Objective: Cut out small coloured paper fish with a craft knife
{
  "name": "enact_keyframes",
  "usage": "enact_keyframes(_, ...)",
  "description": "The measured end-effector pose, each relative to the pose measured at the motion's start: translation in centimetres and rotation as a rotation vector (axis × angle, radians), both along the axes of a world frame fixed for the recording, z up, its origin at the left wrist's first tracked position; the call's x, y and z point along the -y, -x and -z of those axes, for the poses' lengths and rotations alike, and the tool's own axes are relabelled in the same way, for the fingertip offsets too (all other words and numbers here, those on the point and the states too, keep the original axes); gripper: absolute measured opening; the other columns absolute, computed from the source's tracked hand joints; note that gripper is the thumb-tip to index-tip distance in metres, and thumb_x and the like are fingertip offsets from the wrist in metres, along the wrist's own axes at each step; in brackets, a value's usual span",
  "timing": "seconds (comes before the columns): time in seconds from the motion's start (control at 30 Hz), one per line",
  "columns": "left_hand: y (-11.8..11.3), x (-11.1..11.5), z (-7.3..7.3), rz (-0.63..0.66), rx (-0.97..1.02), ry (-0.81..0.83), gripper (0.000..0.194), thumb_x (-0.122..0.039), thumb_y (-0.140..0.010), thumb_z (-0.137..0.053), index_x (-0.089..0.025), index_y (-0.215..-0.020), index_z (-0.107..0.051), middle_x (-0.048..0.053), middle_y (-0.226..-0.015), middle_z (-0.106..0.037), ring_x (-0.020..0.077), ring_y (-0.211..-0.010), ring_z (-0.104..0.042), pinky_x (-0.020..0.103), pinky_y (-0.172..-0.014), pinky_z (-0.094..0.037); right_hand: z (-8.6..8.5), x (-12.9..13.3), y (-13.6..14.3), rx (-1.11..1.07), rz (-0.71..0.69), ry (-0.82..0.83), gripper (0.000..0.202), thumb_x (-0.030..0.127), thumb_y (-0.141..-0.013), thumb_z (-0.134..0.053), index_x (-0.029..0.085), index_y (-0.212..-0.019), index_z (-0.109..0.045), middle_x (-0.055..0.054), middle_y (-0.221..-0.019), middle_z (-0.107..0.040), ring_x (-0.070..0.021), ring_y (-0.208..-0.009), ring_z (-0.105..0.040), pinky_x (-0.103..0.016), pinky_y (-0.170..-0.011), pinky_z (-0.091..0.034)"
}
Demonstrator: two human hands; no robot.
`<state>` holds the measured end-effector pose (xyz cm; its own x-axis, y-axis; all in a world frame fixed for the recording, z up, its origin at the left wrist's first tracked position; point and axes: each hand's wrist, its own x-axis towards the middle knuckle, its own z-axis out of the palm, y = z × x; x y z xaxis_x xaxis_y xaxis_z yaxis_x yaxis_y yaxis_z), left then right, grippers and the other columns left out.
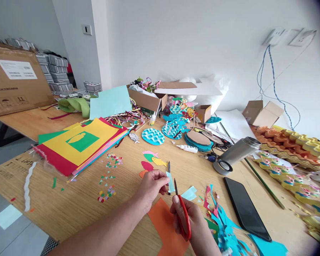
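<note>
Only the head view here, looking down over a really cluttered wooden desk (69, 209).

Left hand (149, 186) is near the desk's front edge, fingers pinched together on a small light blue paper strip (171, 182), holding it upright just above the desk. Right hand (196, 222) is right next to it, wrapped around the red handles of a pair of scissors (181, 209). The blades are parted and point up at the strip, one on each side of its lower end.

Under both hands there's an orange sheet (165, 227) lying at the front edge. Just beyond the left hand sit a few paper fish (152, 161) in pink, green, yellow and red. A little light blue offcut (189, 193) lies just beside the scissors on the right, next to a mess of blue and red scraps (221, 224).

Over by the left edge is a stack of coloured paper (80, 145), yellow on top with a green square on it, and confetti bits (109, 177) scattered between that and the hands. To the right: a black phone (245, 208) lying flat, a metal flask (236, 154) on its side, a white glue bottle (187, 148), and round blue wave discs (153, 136) further back toward the middle.
</note>
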<state>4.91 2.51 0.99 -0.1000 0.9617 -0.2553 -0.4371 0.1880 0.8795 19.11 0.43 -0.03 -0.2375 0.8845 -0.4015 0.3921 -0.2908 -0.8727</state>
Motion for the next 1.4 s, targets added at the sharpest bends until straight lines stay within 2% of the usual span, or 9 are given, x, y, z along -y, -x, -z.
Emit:
enact_keyframes(0.13, 0.22, -0.19, -0.02, -0.063, 0.02, 0.001, 0.027, -0.038, -0.058, -0.077, -0.016, -0.065, -0.061, -0.001, -0.056, -0.059, 0.0121, -0.053, -0.056, 0.021, -0.049, -0.043, -0.46, 0.24, 0.06, 0.006, -0.034, -0.017, 0.059, 0.077, -0.076, -0.049, 0.019, -0.065, -0.053, 0.003, -0.04, -0.052, -0.0095, -0.035, -0.044, -0.019, -0.038, -0.027)
enact_keyframes(0.23, 0.38, -0.35, 0.02, -0.085, 0.032, 0.002, 0.028, -0.037, -0.061, -0.079, -0.015, -0.065, -0.062, -0.001, -0.057, -0.06, 0.0126, -0.054, -0.057, 0.022, -0.049, -0.046, -0.4, 0.28, 0.04, 0.012, -0.077, -0.021, 0.062, 0.08, -0.076, -0.045, 0.019, -0.066, -0.052, 0.003, -0.039, -0.051, -0.0093, -0.035, -0.042, -0.02, -0.039, -0.027)
enact_keyframes(0.43, 0.5, -0.52, 0.28, -0.085, 0.032, 0.022, 0.021, -0.027, -0.086, -0.07, -0.014, -0.072, -0.061, -0.004, -0.062, -0.06, 0.0102, -0.054, -0.058, 0.022, -0.052, -0.048, -0.29, 0.43, 0.03, 0.014, -0.127, -0.055, 0.059, 0.078, -0.078, -0.044, 0.021, -0.063, -0.045, 0.004, -0.041, -0.049, -0.0096, -0.037, -0.044, -0.021, -0.04, -0.028)
enact_keyframes(0.53, 0.47, -0.5, 0.33, -0.076, 0.042, 0.031, 0.021, -0.024, -0.089, -0.067, -0.014, -0.073, -0.061, -0.004, -0.062, -0.06, 0.01, -0.054, -0.059, 0.023, -0.053, -0.05, -0.46, 0.52, 0.06, 0.031, -0.145, -0.073, 0.056, 0.074, -0.08, -0.048, 0.021, -0.062, -0.045, 0.004, -0.041, -0.05, -0.0096, -0.038, -0.045, -0.021, -0.04, -0.029)
enact_keyframes(0.63, 0.42, -0.45, 0.3, -0.078, 0.064, 0.03, 0.02, -0.026, -0.084, -0.071, -0.014, -0.071, -0.061, -0.003, -0.06, -0.061, 0.0109, -0.054, -0.059, 0.023, -0.053, -0.05, -0.51, 0.56, 0.04, 0.042, -0.158, -0.084, 0.054, 0.071, -0.082, -0.049, 0.021, -0.062, -0.046, 0.004, -0.042, -0.05, -0.0096, -0.038, -0.046, -0.02, -0.04, -0.029)
enact_keyframes(0.77, 0.34, -0.39, 0.12, -0.097, 0.102, 0.022, 0.026, -0.034, -0.064, -0.08, -0.014, -0.066, -0.063, 0.001, -0.057, -0.064, 0.0139, -0.053, -0.06, 0.024, -0.051, -0.05, -0.39, 0.6, -0.02, 0.054, -0.155, -0.102, 0.053, 0.069, -0.083, -0.049, 0.021, -0.062, -0.046, 0.004, -0.042, -0.051, -0.0094, -0.038, -0.045, -0.02, -0.039, -0.028)
enact_keyframes(0.87, 0.29, -0.34, -0.07, -0.101, 0.121, 0.018, 0.029, -0.037, -0.056, -0.08, -0.015, -0.065, -0.063, 0.002, -0.057, -0.065, 0.0151, -0.053, -0.061, 0.025, -0.051, -0.051, -0.24, 0.55, -0.06, 0.053, -0.156, -0.119, 0.052, 0.068, -0.084, -0.049, 0.021, -0.062, -0.045, 0.004, -0.043, -0.051, -0.0091, -0.038, -0.045, -0.02, -0.039, -0.028)
enact_keyframes(1.13, 0.28, -0.27, -0.24, -0.099, 0.139, 0.015, 0.031, -0.038, -0.052, -0.079, -0.015, -0.064, -0.061, 0.002, -0.056, -0.064, 0.0147, -0.053, -0.06, 0.025, -0.051, -0.051, 0.23, 0.35, -0.16, 0.061, -0.155, -0.132, 0.053, 0.07, -0.083, -0.05, 0.021, -0.062, -0.045, 0.004, -0.041, -0.049, -0.0091, -0.037, -0.044, -0.021, -0.038, -0.025)
enact_keyframes(1.4, 0.26, -0.27, -0.36, -0.044, 0.128, 0.006, 0.031, -0.039, -0.055, -0.076, -0.016, -0.067, -0.059, 0.001, -0.058, -0.064, 0.0131, -0.052, -0.058, 0.025, -0.052, -0.051, 0.25, 0.27, -0.05, 0.082, -0.131, -0.137, 0.055, 0.074, -0.079, -0.05, 0.022, -0.061, -0.042, 0.005, -0.042, -0.046, -0.0092, -0.037, -0.043, -0.021, -0.039, -0.026)
